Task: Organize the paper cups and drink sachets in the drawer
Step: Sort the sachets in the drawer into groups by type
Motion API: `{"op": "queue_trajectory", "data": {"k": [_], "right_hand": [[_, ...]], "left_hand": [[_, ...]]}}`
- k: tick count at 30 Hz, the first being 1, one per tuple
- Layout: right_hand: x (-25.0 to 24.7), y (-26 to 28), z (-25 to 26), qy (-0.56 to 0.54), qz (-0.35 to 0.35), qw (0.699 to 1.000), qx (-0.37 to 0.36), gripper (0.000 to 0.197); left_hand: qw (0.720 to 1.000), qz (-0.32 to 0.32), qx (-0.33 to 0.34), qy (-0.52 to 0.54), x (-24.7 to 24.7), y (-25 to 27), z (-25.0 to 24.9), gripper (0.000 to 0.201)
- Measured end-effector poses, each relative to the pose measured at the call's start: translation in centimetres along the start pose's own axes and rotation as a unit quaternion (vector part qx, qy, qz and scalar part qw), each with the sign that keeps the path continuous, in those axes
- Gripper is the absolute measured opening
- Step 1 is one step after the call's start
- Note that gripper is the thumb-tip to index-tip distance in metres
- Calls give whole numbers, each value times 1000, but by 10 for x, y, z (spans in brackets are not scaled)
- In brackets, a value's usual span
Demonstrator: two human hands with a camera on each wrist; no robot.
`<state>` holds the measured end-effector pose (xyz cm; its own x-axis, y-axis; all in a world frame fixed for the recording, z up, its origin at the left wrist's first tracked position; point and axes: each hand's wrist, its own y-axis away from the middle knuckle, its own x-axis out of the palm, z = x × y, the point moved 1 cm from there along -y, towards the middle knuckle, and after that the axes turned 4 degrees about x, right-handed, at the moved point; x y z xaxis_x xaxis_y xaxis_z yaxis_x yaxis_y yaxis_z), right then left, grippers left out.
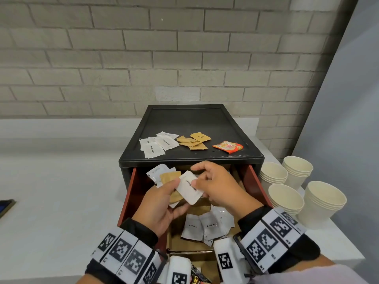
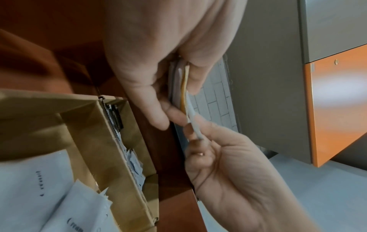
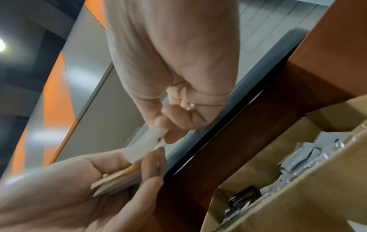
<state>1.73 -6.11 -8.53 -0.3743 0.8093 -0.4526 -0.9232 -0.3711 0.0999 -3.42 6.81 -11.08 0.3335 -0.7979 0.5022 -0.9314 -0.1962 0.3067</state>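
Over the open drawer [image 1: 128, 197] my left hand [image 1: 173, 196] holds a small fan of white and brown sachets [image 1: 164, 177], seen edge-on in the left wrist view [image 2: 183, 87]. My right hand [image 1: 198, 181] pinches the top white sugar sachet [image 1: 189, 188] of that fan by its edge, as the right wrist view shows [image 3: 151, 139]. Several grey cream sachets [image 1: 205, 226] lie in the cardboard box [image 2: 123, 180] inside the drawer. Stacks of paper cups [image 1: 303, 191] stand on the counter to the right.
On the black cabinet top [image 1: 188, 119] lie a pile of white sugar sachets [image 1: 158, 145], a pile of brown sachets [image 1: 193, 141] and an orange packet [image 1: 228, 146]. A brick wall stands behind. A dark device [image 1: 6, 206] sits at the counter's left edge.
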Motion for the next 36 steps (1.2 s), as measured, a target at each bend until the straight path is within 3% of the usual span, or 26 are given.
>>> {"op": "queue_trajectory", "data": {"k": [6,11,14,21,31,34,36], "right_hand": [[-16,-16,27,-100,-77,992,32,19],[-8,-41,59,-158,-62,985,23,24],[2,-48,64,-61,-8,998,14,39],[15,-26,39,88,54,995,13,37],[-16,-36,51,0,-97,995,6,13],[-23,-39,55,-54,-124,991,3,32],[-25,-39,54,-18,-109,994,7,43]], "left_hand": [[999,-9,22,27,-3,-2,-6,14],[995,11,23,91,-5,1,-11,26],[992,12,24,121,-6,1,-13,27],[994,-2,37,98,-1,0,-11,14],[992,-25,82,96,0,-1,-10,20],[992,-30,84,86,-1,2,-10,18],[992,-32,89,81,-1,3,-10,17]]}}
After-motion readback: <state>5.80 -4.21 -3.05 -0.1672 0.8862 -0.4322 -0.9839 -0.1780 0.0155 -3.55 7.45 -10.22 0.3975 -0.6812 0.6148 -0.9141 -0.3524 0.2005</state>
